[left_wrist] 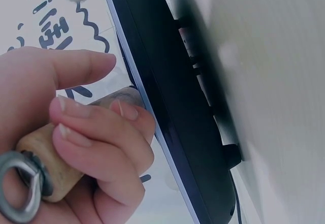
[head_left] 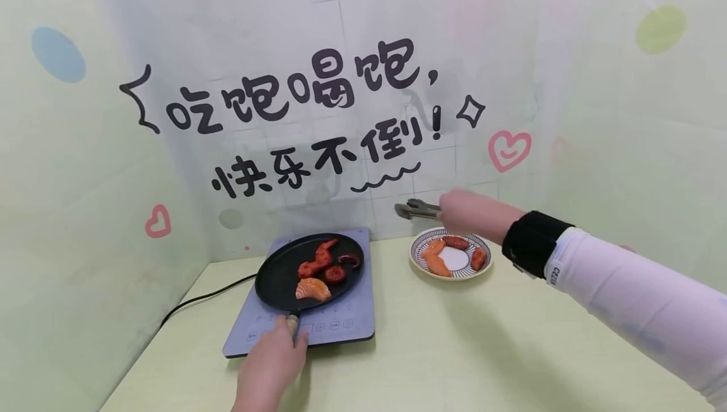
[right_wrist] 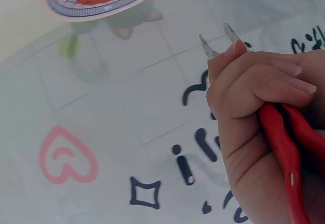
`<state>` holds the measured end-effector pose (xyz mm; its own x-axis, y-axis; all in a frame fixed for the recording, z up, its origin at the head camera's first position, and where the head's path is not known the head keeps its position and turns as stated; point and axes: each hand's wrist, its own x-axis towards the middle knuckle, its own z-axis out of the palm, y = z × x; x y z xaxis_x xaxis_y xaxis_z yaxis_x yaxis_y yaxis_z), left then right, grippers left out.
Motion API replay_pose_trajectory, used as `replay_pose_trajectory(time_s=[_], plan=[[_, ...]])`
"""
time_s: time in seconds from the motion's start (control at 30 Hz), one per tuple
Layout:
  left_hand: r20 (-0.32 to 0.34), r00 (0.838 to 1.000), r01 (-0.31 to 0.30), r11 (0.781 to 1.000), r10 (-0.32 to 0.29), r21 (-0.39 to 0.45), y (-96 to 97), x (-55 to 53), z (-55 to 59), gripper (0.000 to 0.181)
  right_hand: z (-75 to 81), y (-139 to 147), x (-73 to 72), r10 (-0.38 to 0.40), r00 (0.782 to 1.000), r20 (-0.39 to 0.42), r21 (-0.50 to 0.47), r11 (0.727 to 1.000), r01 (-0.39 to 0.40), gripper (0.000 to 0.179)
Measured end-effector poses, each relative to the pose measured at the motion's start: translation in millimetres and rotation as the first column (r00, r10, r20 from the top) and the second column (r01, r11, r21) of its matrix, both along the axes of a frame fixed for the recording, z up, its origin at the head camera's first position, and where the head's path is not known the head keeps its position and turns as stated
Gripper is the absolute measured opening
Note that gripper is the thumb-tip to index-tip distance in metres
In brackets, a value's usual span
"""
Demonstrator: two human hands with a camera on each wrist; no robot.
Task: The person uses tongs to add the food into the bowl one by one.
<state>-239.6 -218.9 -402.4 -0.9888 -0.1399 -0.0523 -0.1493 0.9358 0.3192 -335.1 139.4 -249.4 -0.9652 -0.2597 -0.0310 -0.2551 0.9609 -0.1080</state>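
My left hand (head_left: 272, 355) grips the wooden handle (left_wrist: 61, 158) of a black frying pan (head_left: 278, 279), fingers curled round it. The pan sits on a flat induction cooker (head_left: 354, 317). In it lie a red wing-shaped piece (head_left: 318, 260), an orange striped slice (head_left: 312, 289), a round red slice (head_left: 334, 274) and a dark curled piece (head_left: 351, 260). My right hand (right_wrist: 264, 87) holds metal tongs with red handles (right_wrist: 284, 153). In the head view the tongs' tips (head_left: 403, 211) hang in the air between pan and plate, with nothing visible between them.
A patterned plate (head_left: 417, 260) with several food pieces, orange and reddish-brown, stands right of the cooker. A black cord (head_left: 210, 295) runs left from the cooker. Behind the table hangs a pale printed sheet (head_left: 341, 21) with large dark lettering. The light table (head_left: 431, 361) extends in front.
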Motion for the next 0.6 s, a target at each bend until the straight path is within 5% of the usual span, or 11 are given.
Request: replay_pose_trajectory(time_s=[0.2,0.6], plan=[[-0.026,1.000,0.005,1.000,-0.005,0.002,0.0,1.4,0.7,0.073,-15.8,28,-6.1,0.030,0.998,-0.048,0.121,0.992,-0.024,0.036],[-0.039,0.999,0.004,1.000,-0.003,0.007,0.0,1.1,-1.2,0.071,-74.7,77,-4.2,0.113,0.980,-0.162,0.298,0.952,-0.061,0.026]])
